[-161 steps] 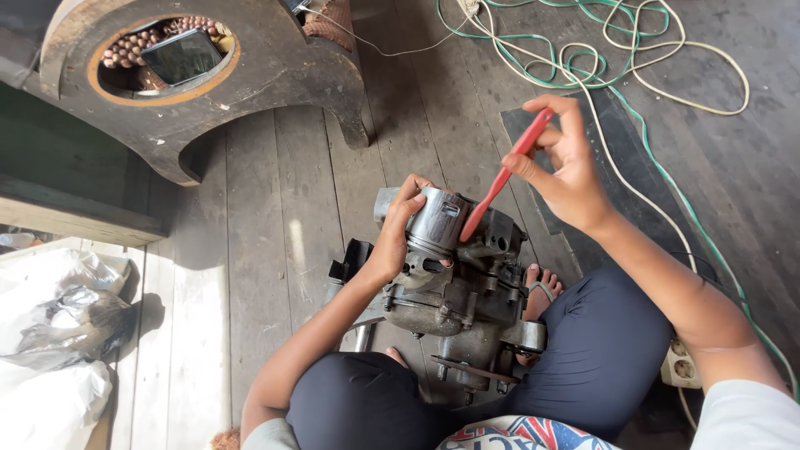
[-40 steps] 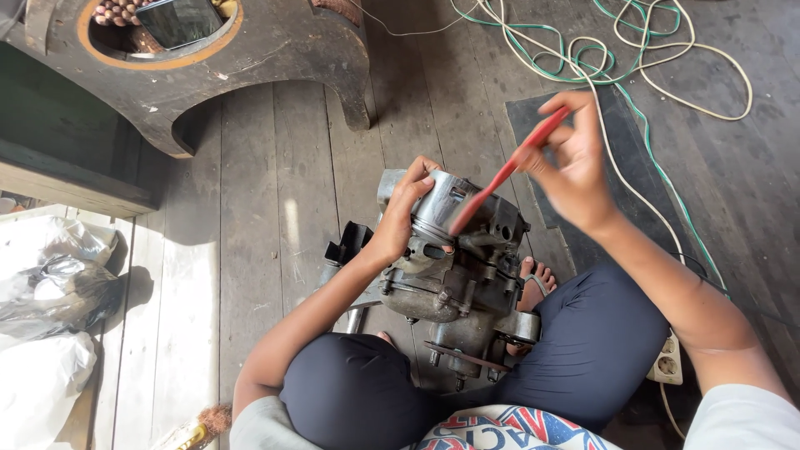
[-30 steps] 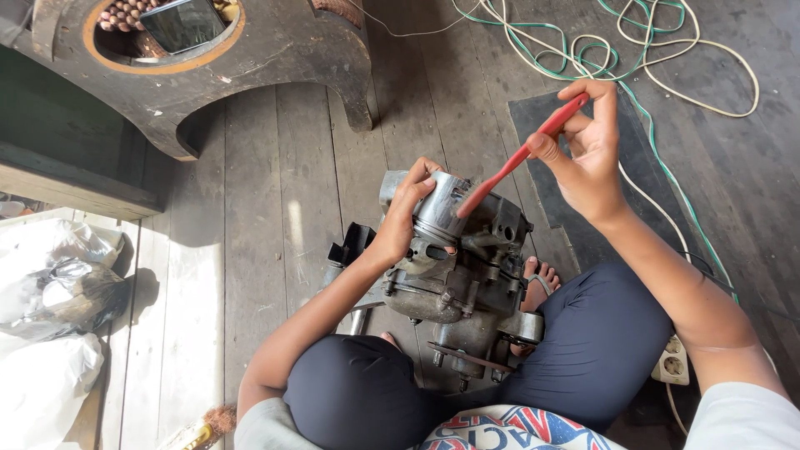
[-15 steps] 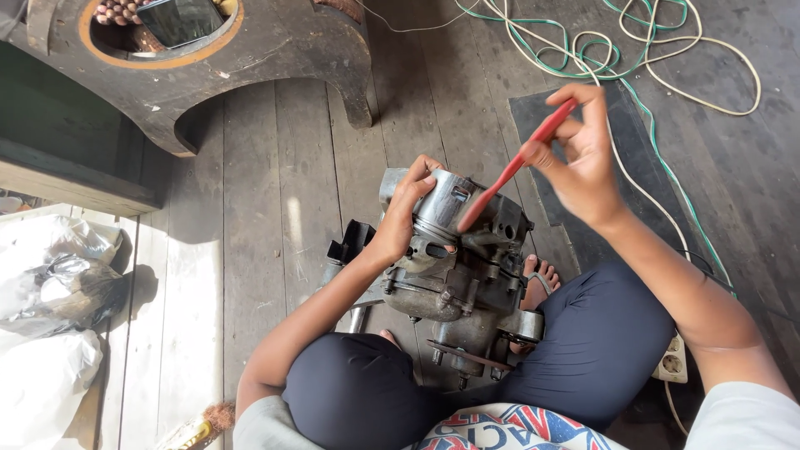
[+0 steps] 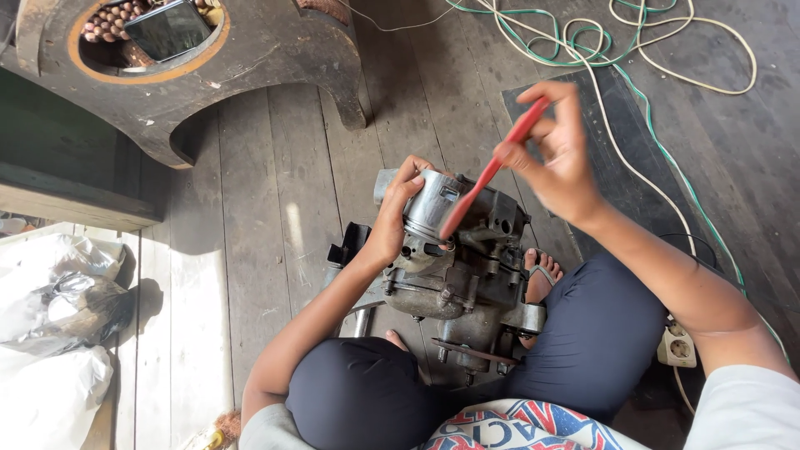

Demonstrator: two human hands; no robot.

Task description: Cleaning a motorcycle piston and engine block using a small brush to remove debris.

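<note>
A grey metal engine block [image 5: 467, 275] sits on the wooden floor between my knees. My left hand [image 5: 396, 221] grips the round shiny piston [image 5: 433, 208] at the top of the engine. My right hand [image 5: 562, 154] holds a red brush [image 5: 492, 171] by its handle, and the brush slants down to touch the piston's side. My bare foot [image 5: 537, 275] rests just right of the engine.
A heavy wooden stand [image 5: 183, 75] with a round hole holding a phone and small brown items sits at the back left. Green and white cables [image 5: 617, 50] loop at the back right over a dark mat [image 5: 633, 158]. Plastic bags [image 5: 50, 333] lie left. A white power socket [image 5: 679, 346] lies right.
My right hand has moved the red brush back and forth against the piston, shifting slightly up and down. My left hand has stayed on the piston and the engine has not moved.
</note>
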